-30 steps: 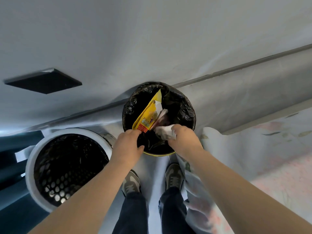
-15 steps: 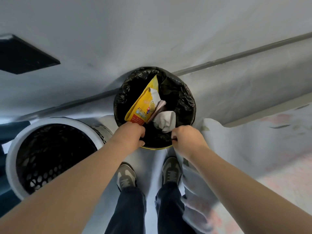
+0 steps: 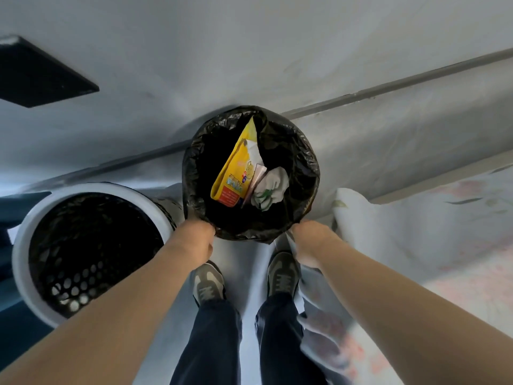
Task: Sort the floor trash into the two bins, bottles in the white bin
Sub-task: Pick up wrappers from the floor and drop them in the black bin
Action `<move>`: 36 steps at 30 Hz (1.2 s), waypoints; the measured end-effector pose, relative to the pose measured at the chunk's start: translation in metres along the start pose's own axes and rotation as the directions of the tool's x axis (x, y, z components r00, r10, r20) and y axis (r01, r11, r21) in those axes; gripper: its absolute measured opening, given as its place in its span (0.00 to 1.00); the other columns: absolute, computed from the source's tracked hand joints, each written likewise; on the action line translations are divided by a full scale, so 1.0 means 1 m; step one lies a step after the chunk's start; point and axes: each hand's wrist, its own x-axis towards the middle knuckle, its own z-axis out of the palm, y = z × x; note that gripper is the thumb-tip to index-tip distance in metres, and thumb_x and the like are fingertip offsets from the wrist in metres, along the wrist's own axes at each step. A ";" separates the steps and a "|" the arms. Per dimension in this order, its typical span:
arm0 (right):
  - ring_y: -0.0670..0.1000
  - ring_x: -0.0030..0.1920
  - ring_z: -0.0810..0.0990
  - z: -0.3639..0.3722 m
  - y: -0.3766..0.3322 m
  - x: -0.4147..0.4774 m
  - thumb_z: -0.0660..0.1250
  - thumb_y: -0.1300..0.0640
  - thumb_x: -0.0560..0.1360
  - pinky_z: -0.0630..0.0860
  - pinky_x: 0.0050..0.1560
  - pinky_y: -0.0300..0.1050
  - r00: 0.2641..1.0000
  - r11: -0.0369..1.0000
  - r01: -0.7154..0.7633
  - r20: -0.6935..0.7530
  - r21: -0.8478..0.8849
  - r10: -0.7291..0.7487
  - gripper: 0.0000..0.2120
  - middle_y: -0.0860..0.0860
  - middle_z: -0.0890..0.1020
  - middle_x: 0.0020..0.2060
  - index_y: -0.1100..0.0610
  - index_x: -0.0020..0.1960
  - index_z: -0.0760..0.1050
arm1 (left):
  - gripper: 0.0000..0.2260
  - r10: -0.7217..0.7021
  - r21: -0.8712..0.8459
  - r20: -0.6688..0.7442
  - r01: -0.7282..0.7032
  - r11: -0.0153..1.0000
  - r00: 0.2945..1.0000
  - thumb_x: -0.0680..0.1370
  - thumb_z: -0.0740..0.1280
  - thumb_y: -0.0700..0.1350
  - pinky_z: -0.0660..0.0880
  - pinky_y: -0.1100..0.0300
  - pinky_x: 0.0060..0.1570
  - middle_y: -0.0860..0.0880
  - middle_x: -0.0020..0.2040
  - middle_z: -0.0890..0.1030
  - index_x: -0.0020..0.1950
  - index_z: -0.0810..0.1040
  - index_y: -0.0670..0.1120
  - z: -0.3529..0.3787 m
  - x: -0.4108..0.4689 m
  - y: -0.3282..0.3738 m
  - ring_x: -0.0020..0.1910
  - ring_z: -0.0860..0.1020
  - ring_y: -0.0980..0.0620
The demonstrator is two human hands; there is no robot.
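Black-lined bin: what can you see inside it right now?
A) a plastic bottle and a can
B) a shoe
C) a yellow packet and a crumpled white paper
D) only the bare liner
C: inside the black-lined bin a yellow packet stands on end with a crumpled white paper right beside it; no bottle, can or shoe shows in there.

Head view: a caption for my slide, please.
Left hand and right hand hold the black bin at its near rim; yellow wrapper and crumpled paper inside.
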 end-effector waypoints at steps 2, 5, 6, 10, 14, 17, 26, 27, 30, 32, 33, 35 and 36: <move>0.57 0.60 0.75 -0.003 0.003 0.000 0.64 0.61 0.75 0.73 0.54 0.47 1.000 1.000 -0.005 -0.013 0.020 0.005 0.15 0.57 0.75 0.59 0.59 0.62 0.72 | 0.11 -0.014 -0.113 -0.022 0.011 0.994 1.000 0.76 0.66 0.49 0.75 0.56 0.52 0.46 0.52 0.81 0.50 0.82 0.44 0.000 0.000 0.001 0.53 0.77 0.48; 0.57 0.54 0.77 -0.007 0.006 -0.004 0.64 0.60 0.75 0.71 0.44 0.45 0.997 0.997 -0.031 -0.067 0.072 0.036 0.05 0.55 0.78 0.50 0.59 0.50 0.72 | 0.14 -0.049 -0.253 -0.048 0.035 0.967 0.998 0.73 0.69 0.54 0.74 0.56 0.53 0.48 0.51 0.79 0.50 0.81 0.45 -0.006 -0.007 0.001 0.53 0.76 0.49; 0.56 0.54 0.78 -0.009 0.006 -0.006 0.63 0.60 0.75 0.70 0.44 0.45 0.995 0.996 -0.036 -0.094 0.077 0.043 0.04 0.55 0.78 0.49 0.58 0.49 0.72 | 0.14 -0.045 -0.270 -0.067 0.025 0.963 0.997 0.73 0.70 0.54 0.75 0.55 0.53 0.49 0.52 0.80 0.51 0.81 0.46 -0.008 -0.009 0.000 0.53 0.77 0.49; 0.56 0.56 0.77 -0.015 0.001 -0.021 0.62 0.59 0.76 0.73 0.49 0.45 0.981 0.993 -0.030 -0.190 0.111 0.051 0.12 0.55 0.78 0.55 0.58 0.59 0.74 | 0.16 -0.017 -0.240 -0.129 -0.014 0.971 0.991 0.72 0.71 0.53 0.75 0.54 0.55 0.48 0.53 0.80 0.55 0.79 0.46 -0.016 -0.022 -0.003 0.54 0.77 0.49; 0.56 0.57 0.77 -0.026 -0.004 -0.045 0.62 0.59 0.76 0.75 0.55 0.48 0.973 0.989 -0.013 -0.224 0.145 0.045 0.15 0.55 0.77 0.56 0.58 0.62 0.73 | 0.17 -0.003 -0.240 -0.148 -0.033 0.970 0.989 0.73 0.70 0.52 0.74 0.57 0.55 0.49 0.56 0.78 0.58 0.77 0.47 -0.029 -0.044 -0.004 0.55 0.76 0.50; 0.57 0.55 0.77 -0.036 -0.007 -0.066 0.62 0.57 0.75 0.74 0.50 0.45 0.968 0.988 -0.005 -0.248 0.154 0.044 0.09 0.54 0.76 0.50 0.57 0.55 0.73 | 0.17 0.007 -0.237 -0.140 -0.040 0.971 0.990 0.74 0.69 0.52 0.73 0.57 0.56 0.50 0.58 0.77 0.60 0.76 0.47 -0.040 -0.066 -0.002 0.57 0.75 0.50; 0.55 0.53 0.78 -0.094 -0.044 -0.190 0.65 0.52 0.74 0.77 0.51 0.48 0.931 0.973 -0.001 -0.354 0.230 0.084 0.14 0.52 0.79 0.53 0.53 0.58 0.75 | 0.14 0.050 -0.238 -0.179 -0.093 0.967 0.983 0.76 0.65 0.50 0.72 0.55 0.59 0.50 0.60 0.77 0.61 0.76 0.48 -0.117 -0.193 0.013 0.59 0.74 0.50; 0.55 0.54 0.78 -0.104 -0.051 -0.209 0.65 0.52 0.73 0.77 0.52 0.48 0.927 0.973 0.009 -0.367 0.230 0.078 0.15 0.52 0.79 0.53 0.54 0.59 0.75 | 0.15 0.051 -0.240 -0.197 -0.099 0.966 0.979 0.76 0.65 0.51 0.72 0.55 0.59 0.50 0.60 0.76 0.61 0.76 0.48 -0.128 -0.211 0.014 0.59 0.74 0.50; 0.56 0.56 0.78 -0.134 -0.072 -0.273 0.65 0.53 0.74 0.76 0.54 0.48 0.905 0.980 0.041 -0.422 0.195 0.046 0.16 0.53 0.79 0.55 0.54 0.61 0.74 | 0.15 0.053 -0.250 -0.261 -0.120 0.961 0.964 0.76 0.65 0.51 0.72 0.55 0.56 0.49 0.58 0.76 0.60 0.74 0.47 -0.164 -0.273 0.017 0.58 0.74 0.48; 0.56 0.58 0.77 -0.151 -0.088 -0.316 0.65 0.53 0.75 0.75 0.56 0.48 0.898 0.983 0.058 -0.440 0.173 0.024 0.19 0.53 0.77 0.59 0.53 0.65 0.72 | 0.14 0.053 -0.252 -0.306 -0.134 0.958 0.951 0.76 0.65 0.50 0.70 0.56 0.52 0.48 0.55 0.76 0.58 0.74 0.46 -0.182 -0.315 0.019 0.56 0.74 0.46; 0.56 0.59 0.77 -0.157 -0.095 -0.337 0.65 0.54 0.75 0.75 0.55 0.48 0.891 0.982 0.073 -0.453 0.172 0.013 0.19 0.52 0.77 0.60 0.52 0.65 0.72 | 0.13 0.051 -0.257 -0.326 -0.141 0.956 0.944 0.76 0.64 0.49 0.70 0.56 0.49 0.47 0.54 0.76 0.57 0.74 0.45 -0.189 -0.336 0.020 0.55 0.74 0.46; 0.55 0.58 0.77 -0.174 -0.111 -0.377 0.65 0.54 0.75 0.75 0.53 0.47 0.859 0.981 0.117 -0.511 0.153 -0.023 0.18 0.51 0.77 0.60 0.51 0.64 0.73 | 0.12 0.041 -0.266 -0.391 -0.156 0.951 0.920 0.76 0.65 0.49 0.70 0.57 0.48 0.47 0.54 0.76 0.57 0.74 0.45 -0.205 -0.376 0.019 0.53 0.75 0.46; 0.54 0.57 0.77 -0.181 -0.118 -0.397 0.65 0.53 0.74 0.75 0.52 0.47 0.839 0.981 0.136 -0.542 0.137 -0.041 0.17 0.51 0.77 0.59 0.51 0.63 0.73 | 0.12 0.028 -0.283 -0.419 -0.160 0.946 0.907 0.76 0.65 0.49 0.70 0.56 0.49 0.47 0.54 0.77 0.57 0.74 0.46 -0.211 -0.397 0.019 0.53 0.75 0.47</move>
